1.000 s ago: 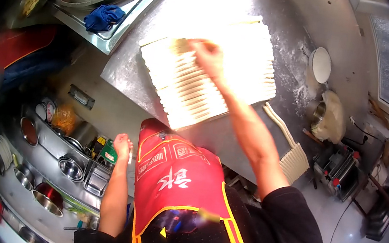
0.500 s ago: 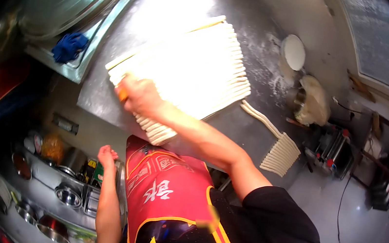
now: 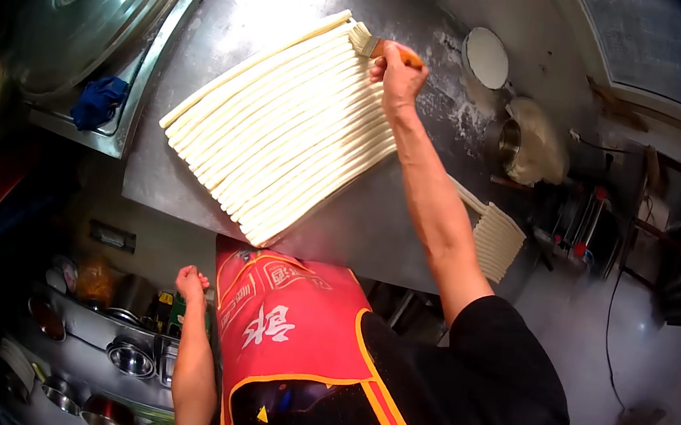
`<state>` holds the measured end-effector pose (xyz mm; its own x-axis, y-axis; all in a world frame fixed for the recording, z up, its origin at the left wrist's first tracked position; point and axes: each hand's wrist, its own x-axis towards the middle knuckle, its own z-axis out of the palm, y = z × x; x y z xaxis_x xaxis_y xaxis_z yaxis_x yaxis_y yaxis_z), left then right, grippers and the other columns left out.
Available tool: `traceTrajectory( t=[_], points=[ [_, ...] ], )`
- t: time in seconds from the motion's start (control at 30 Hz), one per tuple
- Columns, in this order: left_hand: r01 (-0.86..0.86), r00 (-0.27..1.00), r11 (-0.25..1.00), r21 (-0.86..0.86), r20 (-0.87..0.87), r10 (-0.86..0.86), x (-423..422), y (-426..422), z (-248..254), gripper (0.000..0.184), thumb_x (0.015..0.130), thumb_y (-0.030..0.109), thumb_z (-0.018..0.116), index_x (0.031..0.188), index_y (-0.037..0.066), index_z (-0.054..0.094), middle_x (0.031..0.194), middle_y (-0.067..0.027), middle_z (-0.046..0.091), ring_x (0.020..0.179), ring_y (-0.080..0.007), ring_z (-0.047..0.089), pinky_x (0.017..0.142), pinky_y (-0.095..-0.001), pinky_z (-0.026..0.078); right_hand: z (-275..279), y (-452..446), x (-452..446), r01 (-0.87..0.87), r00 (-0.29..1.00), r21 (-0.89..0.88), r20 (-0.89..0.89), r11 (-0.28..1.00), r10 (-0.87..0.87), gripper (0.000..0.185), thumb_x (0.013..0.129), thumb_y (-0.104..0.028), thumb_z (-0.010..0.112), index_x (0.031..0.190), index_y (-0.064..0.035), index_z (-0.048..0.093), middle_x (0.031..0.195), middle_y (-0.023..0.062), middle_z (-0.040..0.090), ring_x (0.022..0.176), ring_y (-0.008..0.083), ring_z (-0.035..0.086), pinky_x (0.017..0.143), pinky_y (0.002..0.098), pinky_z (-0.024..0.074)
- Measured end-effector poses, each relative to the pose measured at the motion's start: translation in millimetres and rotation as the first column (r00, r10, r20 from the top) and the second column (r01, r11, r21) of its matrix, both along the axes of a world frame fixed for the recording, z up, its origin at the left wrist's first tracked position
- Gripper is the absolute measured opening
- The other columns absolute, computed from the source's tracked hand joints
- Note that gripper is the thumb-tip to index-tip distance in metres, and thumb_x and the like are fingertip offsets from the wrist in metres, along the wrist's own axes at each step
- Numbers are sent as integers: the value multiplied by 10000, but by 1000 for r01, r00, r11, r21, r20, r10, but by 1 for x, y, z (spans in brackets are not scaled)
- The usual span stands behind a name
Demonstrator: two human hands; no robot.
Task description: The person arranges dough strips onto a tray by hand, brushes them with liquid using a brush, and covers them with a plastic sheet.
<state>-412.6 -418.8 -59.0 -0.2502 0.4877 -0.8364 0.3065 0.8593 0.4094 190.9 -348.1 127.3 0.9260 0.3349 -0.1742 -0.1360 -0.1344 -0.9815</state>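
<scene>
My right hand (image 3: 399, 74) is closed around the orange wooden handle of a flat pastry brush (image 3: 366, 42). The brush's pale bristles touch the far right corner of a wide sheet of long dough strips (image 3: 275, 118), laid side by side on the metal worktop (image 3: 164, 181). At my side, away from the worktop, my left hand (image 3: 192, 282) is loosely curled, with nothing visible in it. A smaller batch of dough strips (image 3: 498, 244) lies farther right, partly behind my right forearm.
A large lidded pot (image 3: 96, 8) and a blue cloth (image 3: 99, 102) are at the left. Along the right stand a white bowl (image 3: 487, 58), a metal container with a plastic bag (image 3: 534, 143) and a roller machine (image 3: 584, 227). Steel bowls (image 3: 130, 357) fill lower shelves.
My right hand has swept the brush from the near left edge of the dough strips to their far right corner. My left hand stays at my side. The view has shifted slightly.
</scene>
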Motion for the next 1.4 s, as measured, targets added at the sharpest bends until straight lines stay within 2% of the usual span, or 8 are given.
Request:
traceTrajectory(
  t=[0.3,0.37,0.63,0.77,0.93,1.1,1.27,1.4],
  points=[
    [-58,998,997,46,21,57,-23,-27,24,96,918,84,566,995,26,570,658,-47,553,467,-127,528,391,-267,467,21,-47,-14,11,976,-146,216,989,21,130,841,-147,664,799,-28,690,529,60,585,419,158,554,396,299,437],
    [-83,996,995,53,41,81,-11,-25,26,101,911,84,568,990,20,573,659,-47,552,466,-128,526,395,-266,467,-23,-35,-52,-40,454,-684,637,728,623,59,853,-96,609,855,-43,636,605,130,621,514,295,624,487,397,510],
    [90,989,964,251,91,-116,44,-27,61,115,929,111,593,964,3,602,670,-40,556,500,-117,534,424,-254,456,-19,-26,-249,-904,337,-195,220,380,916,245,754,-61,676,982,-149,661,930,142,691,838,304,679,788,373,536],
    [48,995,972,229,77,-68,-1,-82,50,107,931,101,586,952,-4,590,656,-41,539,480,-119,510,401,-264,437,-29,-59,-57,-493,854,-164,96,854,511,117,882,-128,654,883,-49,741,824,25,731,687,77,635,647,240,534],
    [208,971,965,158,-155,-184,-73,-173,28,58,844,68,586,839,18,615,597,-59,556,457,-141,526,389,-289,453,-37,-99,-47,207,138,-840,532,501,835,58,863,-48,578,905,-57,616,601,38,607,510,182,620,475,331,512],
    [398,894,887,233,-316,-318,-65,-187,36,104,828,98,619,832,5,666,668,-46,626,551,-127,559,522,-298,462,-14,-92,-290,-857,360,-149,509,492,782,45,782,-131,639,818,-104,631,785,163,619,745,318,643,674,428,528],
    [260,965,895,363,-131,-227,-36,-179,59,107,885,107,629,895,6,665,700,-30,627,566,-100,549,515,-251,440,-63,-108,-154,-707,632,274,-168,652,756,236,914,-239,669,1043,-46,715,962,-1,689,868,102,602,794,287,512],
    [73,988,976,205,-151,-42,-34,-202,75,61,898,81,612,891,24,634,652,-25,598,543,-83,535,489,-227,421,-13,-153,-18,-154,713,-309,623,938,322,239,920,-169,571,712,-72,637,628,65,660,544,151,641,492,312,522]
  ],
)
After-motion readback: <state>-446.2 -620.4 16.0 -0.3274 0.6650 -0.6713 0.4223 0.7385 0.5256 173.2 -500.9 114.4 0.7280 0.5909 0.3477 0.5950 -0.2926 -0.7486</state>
